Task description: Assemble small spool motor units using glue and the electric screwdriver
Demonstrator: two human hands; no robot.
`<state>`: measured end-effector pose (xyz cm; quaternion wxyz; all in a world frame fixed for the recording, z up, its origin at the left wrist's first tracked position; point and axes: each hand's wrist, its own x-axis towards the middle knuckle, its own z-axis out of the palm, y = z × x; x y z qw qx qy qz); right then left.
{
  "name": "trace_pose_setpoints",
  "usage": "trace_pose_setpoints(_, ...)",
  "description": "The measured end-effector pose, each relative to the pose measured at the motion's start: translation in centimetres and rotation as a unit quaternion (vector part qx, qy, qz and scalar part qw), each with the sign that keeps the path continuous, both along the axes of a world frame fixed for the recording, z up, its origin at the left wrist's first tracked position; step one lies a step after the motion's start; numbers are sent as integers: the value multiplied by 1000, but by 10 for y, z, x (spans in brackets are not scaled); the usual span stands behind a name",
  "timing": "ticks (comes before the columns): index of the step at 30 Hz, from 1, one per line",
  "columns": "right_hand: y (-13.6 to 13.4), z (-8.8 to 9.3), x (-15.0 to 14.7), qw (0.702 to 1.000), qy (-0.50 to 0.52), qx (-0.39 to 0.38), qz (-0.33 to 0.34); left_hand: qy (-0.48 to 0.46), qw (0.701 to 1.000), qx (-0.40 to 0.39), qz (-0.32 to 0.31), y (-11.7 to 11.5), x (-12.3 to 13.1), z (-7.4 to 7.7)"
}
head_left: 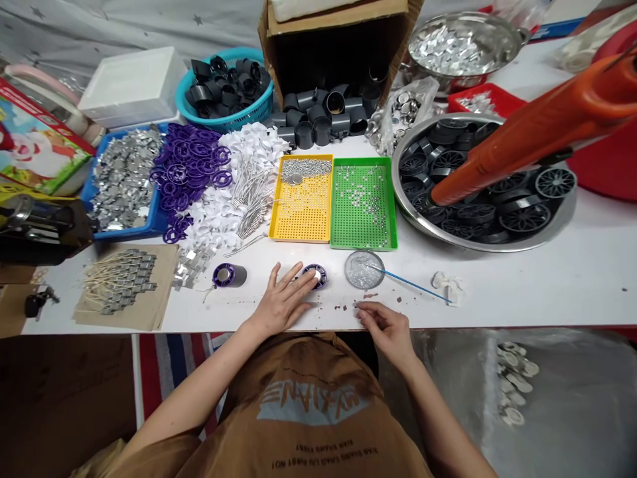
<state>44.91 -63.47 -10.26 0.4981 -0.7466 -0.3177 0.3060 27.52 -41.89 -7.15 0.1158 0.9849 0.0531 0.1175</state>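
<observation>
A purple disc (314, 276) with a silver centre; a yellow perforated tray (300, 222); a green perforated tray (363, 216); a teal basket (223, 121); an orange glue gun (537, 129); a brown apron (308, 425) printed pale blue; a grey cloth (99, 26) with darker stars; a red, white and blue striped mat (169, 375).

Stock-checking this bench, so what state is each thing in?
left hand: fingers spread, tips on the purple ring
purple ring: flat on the table, silver disc at its centre
right hand: fingertips pinched together just above the table
dark cylinder: on its side, second purple ring on its end
clear dish: filled with silver glitter
blue brush: tip resting in the clear dish
yellow tray: silver pieces heaped along its far edge
green tray: silver pieces scattered across its holes
</observation>
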Motion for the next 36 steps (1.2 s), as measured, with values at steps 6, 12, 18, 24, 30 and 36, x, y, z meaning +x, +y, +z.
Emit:
trace_pose_setpoints(6,-1,-2,0,1000,0,4,1,-7,1000,-12,-18,3,3,-1)
trace_pose_setpoints(12,0,-3,1,1000,-13,-6,1,-54,998,-32,18,-2,7,-13)
trace_pose_setpoints(18,-1,-6,-1,999,-36,3,-2,-86,996,1,37,-9,21,-11)
trace_pose_setpoints(24,-10,-22,0,996,-89,18,-5,30,998,38,37,-13,60,6)
trace_pose_setpoints(30,-12,-32,1,996,-88,35,-5,105,990,34,84,-23,27,4)
trace_pose_setpoints(36,-8,-34,-2,993,-109,25,-28,-17,971,-12,238,-22,-86,7)
